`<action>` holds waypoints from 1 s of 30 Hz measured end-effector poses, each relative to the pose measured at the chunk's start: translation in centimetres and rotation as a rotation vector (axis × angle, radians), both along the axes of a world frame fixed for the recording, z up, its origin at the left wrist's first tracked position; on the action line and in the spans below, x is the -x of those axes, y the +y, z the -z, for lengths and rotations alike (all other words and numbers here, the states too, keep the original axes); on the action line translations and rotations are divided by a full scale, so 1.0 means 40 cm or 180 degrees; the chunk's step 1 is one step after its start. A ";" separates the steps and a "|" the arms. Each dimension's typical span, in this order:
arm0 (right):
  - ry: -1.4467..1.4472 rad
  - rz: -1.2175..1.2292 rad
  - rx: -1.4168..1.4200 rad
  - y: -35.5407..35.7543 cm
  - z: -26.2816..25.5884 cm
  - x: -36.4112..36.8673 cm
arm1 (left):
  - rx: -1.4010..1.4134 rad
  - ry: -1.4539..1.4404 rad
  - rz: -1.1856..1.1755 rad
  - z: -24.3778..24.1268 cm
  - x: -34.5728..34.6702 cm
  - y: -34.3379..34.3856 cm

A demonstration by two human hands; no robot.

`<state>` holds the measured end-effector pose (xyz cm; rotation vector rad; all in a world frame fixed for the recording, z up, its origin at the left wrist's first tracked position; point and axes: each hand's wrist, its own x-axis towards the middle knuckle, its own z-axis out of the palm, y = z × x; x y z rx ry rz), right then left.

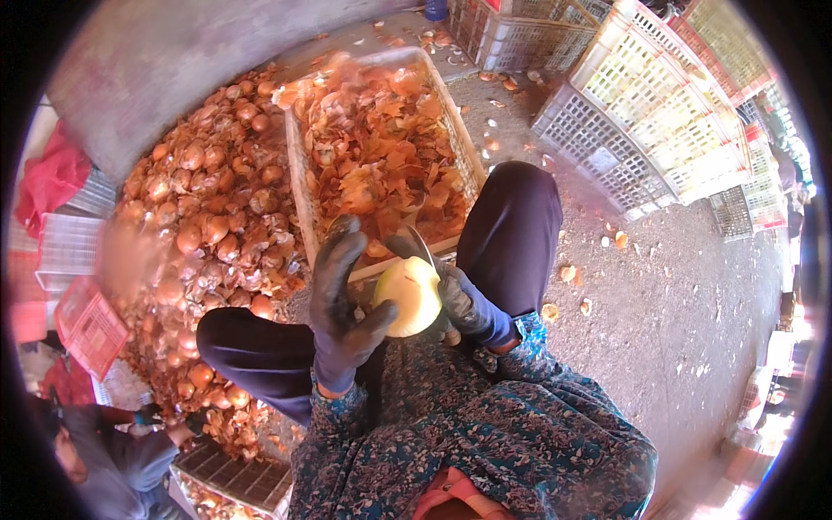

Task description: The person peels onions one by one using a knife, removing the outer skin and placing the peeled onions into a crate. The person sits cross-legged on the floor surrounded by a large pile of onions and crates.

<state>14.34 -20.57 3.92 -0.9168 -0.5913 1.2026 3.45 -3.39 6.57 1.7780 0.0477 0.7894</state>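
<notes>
A peeled, pale onion (411,296) is between my gloved hands, above my lap. My left hand (341,299) has its fingers spread and stretched forward. Its thumb overlaps the onion's near left edge. My right hand (465,299) is closed around a knife, whose thin blade (422,244) rises beside the onion's far right side. Right-hand fingers also meet the onion's right edge. Beyond my hands, a plastic crate (465,146) is heaped with loose onion skins (383,156). Both hands wear dark gloves, and the knife's handle is mostly hidden.
Left of the crate lies a large pile of unpeeled onions (214,227), along a wall (162,71). Stacked plastic crates (650,110) stand at the right. Skin scraps dot the concrete floor (663,312). At lower left, another person's arm (146,448) reaches near a crate (234,478).
</notes>
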 end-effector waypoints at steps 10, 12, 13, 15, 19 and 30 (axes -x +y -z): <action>0.1005 0.0051 -0.0869 -0.046 0.091 0.027 | 0.0378 0.0034 -0.0883 0.120 -0.006 0.052; 0.0049 0.0826 -0.1037 -0.050 0.057 -0.023 | 0.0714 0.0015 -0.0917 0.168 -0.001 0.076; -0.0737 0.1364 -0.1071 -0.051 0.025 -0.077 | 0.0990 -0.0058 -0.0942 0.184 0.017 0.083; -0.1835 0.2491 -0.1082 -0.085 -0.074 -0.217 | 0.0800 0.0194 -0.0987 0.241 0.045 0.107; -0.2184 0.3366 -0.1746 -0.239 -0.377 -0.629 | 0.1056 0.0664 -0.0928 0.282 0.061 0.098; -0.2450 0.2305 -0.0883 0.000 -0.068 -0.554 | 0.1616 0.0253 -0.0929 0.270 0.068 0.150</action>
